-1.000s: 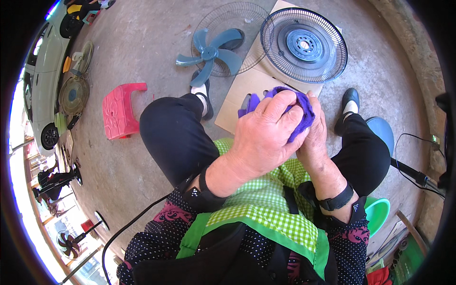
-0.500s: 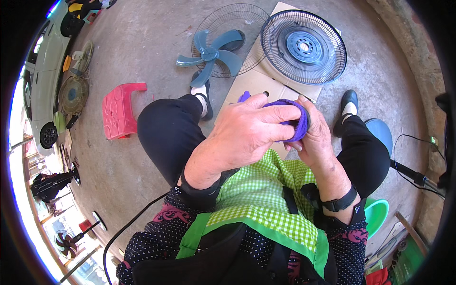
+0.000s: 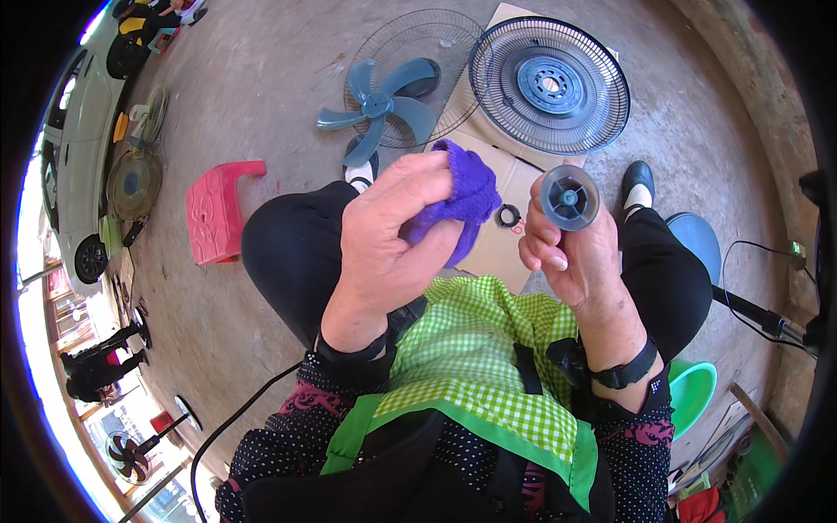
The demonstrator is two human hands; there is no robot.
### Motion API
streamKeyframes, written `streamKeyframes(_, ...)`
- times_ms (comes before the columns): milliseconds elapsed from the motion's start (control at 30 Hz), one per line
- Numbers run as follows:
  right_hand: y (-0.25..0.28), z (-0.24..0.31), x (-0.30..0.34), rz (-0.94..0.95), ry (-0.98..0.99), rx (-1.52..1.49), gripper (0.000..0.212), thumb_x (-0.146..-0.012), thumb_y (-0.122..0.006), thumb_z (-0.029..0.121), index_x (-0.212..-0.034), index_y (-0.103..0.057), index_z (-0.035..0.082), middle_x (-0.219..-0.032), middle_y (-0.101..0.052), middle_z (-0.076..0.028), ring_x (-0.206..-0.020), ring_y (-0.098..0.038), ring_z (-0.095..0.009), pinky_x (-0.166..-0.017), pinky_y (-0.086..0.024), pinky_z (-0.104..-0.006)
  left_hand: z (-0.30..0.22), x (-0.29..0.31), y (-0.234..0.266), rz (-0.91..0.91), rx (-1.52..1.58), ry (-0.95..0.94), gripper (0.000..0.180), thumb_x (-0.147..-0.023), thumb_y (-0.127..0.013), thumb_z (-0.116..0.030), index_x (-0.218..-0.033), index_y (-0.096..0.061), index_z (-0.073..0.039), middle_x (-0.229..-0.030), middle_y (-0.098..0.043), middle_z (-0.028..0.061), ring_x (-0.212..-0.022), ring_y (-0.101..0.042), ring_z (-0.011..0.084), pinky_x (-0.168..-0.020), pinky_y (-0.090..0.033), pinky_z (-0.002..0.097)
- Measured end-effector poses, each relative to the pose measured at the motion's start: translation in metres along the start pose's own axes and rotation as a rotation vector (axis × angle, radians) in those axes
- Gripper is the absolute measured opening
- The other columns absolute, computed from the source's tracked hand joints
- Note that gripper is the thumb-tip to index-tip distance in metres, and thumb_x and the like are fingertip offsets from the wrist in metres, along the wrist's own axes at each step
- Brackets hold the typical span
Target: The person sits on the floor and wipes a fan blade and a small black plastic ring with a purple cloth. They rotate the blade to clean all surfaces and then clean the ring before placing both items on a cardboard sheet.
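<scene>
A bunched purple cloth is gripped in my left hand, its fingers pressed into the folds. Apart from it, my right hand holds up a small round grey-blue plastic cap, its hollow side with ribs and a central hub facing me. Between and beyond my hands, a black ring lies on the flattened cardboard. Farther off, a blue fan blade rests on a wire fan grille. Beside it lies another black fan grille with a blue centre.
A pink plastic stool stands left of my knee. To the right are a blue round seat-like disc, a black cable and a green basin. Several fans, a parked car and a seated person line the far left.
My hands have moved apart. The cloth has come away from the cap and gone left with my left hand; the cap, wrapped before, now shows bare in my right. The black ring has come into view.
</scene>
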State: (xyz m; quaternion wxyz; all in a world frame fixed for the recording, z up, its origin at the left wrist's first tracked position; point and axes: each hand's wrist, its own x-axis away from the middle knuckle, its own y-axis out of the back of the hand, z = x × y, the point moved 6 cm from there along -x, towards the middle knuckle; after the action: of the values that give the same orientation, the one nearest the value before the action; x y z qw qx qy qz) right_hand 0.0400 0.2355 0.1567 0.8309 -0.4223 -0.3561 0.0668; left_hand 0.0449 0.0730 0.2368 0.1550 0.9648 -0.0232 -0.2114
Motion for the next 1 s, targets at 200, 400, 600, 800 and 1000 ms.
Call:
streamKeyframes(200,-0.006,-0.007,0.001,-0.007,0.098,0.169,0.046,-0.1,-0.04,0.048,-0.082,-0.055,0.009,-0.058,-0.054,-0.003,-0.034,-0.035,-0.012,-0.038,-0.036,-0.0254,-0.005,0.005,-0.035,0.15,-0.346,-0.116,0.045,-0.066,-0.07,-0.002,-0.11,-0.063,-0.004,-0.117,-0.057,0.0144,-0.094,-0.063,0.0288,-0.075,-0.054,0.0338)
streamKeyframes(400,-0.001,0.003,-0.003,-0.069,0.24,0.336,0.047,-0.1,-0.04,0.049,-0.09,-0.057,0.007,-0.058,-0.047,0.0,-0.043,-0.038,-0.008,-0.041,-0.032,-0.0221,-0.009,0.018,-0.056,0.109,-0.569,-0.1,0.045,-0.063,-0.072,-0.004,-0.106,-0.061,-0.003,-0.107,-0.058,0.0143,-0.081,-0.065,0.031,-0.066,-0.054,0.0351)
streamKeyframes(600,0.0,0.012,-0.001,-0.145,0.479,0.601,0.042,-0.1,-0.045,0.046,-0.087,-0.057,0.008,-0.071,-0.05,0.002,-0.061,-0.045,-0.005,-0.055,-0.036,-0.0209,-0.014,0.023,-0.061,0.127,-0.421,-0.044,0.04,-0.064,-0.07,-0.001,-0.103,-0.061,-0.001,-0.103,-0.061,0.0148,-0.078,-0.066,0.0288,-0.067,-0.055,0.0345)
streamKeyframes(800,-0.007,0.008,-0.006,0.049,0.235,0.249,0.038,-0.097,-0.051,0.046,-0.078,-0.054,0.013,-0.068,-0.053,0.002,-0.051,-0.043,-0.006,-0.042,-0.03,-0.0217,0.018,0.028,-0.05,0.244,0.75,0.702,0.036,-0.077,-0.059,-0.004,-0.112,-0.06,0.006,-0.102,-0.067,0.0117,-0.084,-0.066,0.0177,-0.074,-0.054,0.03)
streamKeyframes(1000,-0.003,-0.002,-0.006,-0.135,0.021,0.114,0.051,-0.097,-0.045,0.053,-0.083,-0.054,0.004,-0.059,-0.051,-0.007,-0.037,-0.035,-0.012,-0.042,-0.04,-0.0274,0.018,0.017,-0.04,0.064,1.181,0.774,0.038,-0.081,-0.054,-0.003,-0.116,-0.054,0.01,-0.098,-0.067,0.0213,-0.081,-0.069,0.0249,-0.079,-0.057,0.0362)
